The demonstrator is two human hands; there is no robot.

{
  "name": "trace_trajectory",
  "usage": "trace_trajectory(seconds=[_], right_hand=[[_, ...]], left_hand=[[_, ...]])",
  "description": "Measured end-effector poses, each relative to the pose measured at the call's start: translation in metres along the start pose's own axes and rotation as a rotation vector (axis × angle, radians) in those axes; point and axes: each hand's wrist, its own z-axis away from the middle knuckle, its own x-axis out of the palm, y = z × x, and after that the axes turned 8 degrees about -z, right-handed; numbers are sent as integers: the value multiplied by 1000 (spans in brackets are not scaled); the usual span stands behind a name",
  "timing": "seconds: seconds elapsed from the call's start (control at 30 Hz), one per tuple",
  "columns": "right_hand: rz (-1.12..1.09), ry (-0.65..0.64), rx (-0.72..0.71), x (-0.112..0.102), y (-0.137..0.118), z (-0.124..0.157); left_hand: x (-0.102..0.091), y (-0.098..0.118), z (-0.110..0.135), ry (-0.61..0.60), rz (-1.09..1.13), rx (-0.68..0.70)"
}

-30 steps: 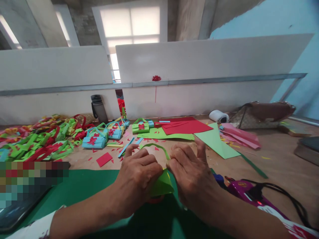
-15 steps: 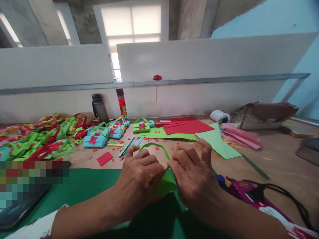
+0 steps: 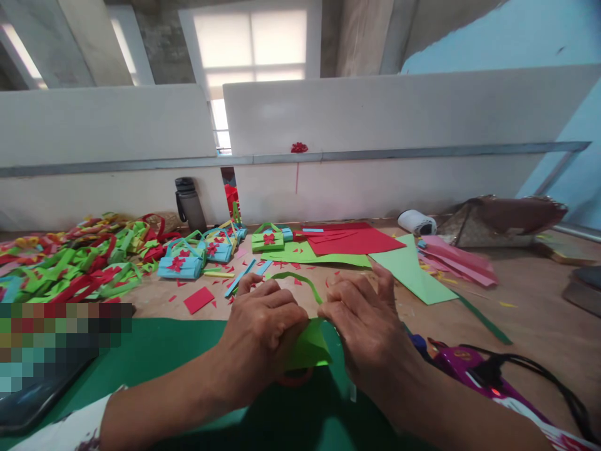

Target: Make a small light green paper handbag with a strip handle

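A small folded light-green paper piece (image 3: pixel 307 347) with a curved green strip handle (image 3: pixel 300 282) sits between my two hands, over a dark green sheet (image 3: pixel 159 351). My left hand (image 3: pixel 258 335) is closed around its left side, fingers curled. My right hand (image 3: pixel 366 326) pinches its right edge where the strip joins. Part of the piece is hidden under my fingers. Something red (image 3: pixel 295 378) shows just below it.
Finished blue and green paper bags (image 3: pixel 181 264) and a heap of coloured strips (image 3: pixel 70 263) lie at left. Red (image 3: pixel 352 239) and green sheets (image 3: pixel 413 272) lie ahead. A purple glue gun (image 3: pixel 469 366) with a black cord lies right. A dark bottle (image 3: pixel 189 203), a tape roll (image 3: pixel 414 222) and a brown bag (image 3: pixel 498 219) stand behind.
Both hands stay pressed on the green paper piece, with only slight finger shifts. The view has drifted a little.
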Motion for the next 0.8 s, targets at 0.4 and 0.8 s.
trace_trajectory(seconds=[0.4, 0.8], right_hand=[[-225, -10, 154, -4, 5, -4], [-239, -112, 152, -8, 6, -7]], left_hand=[[2, -3, -5, -50, 170, -63], [2, -8, -6, 23, 217, -79]])
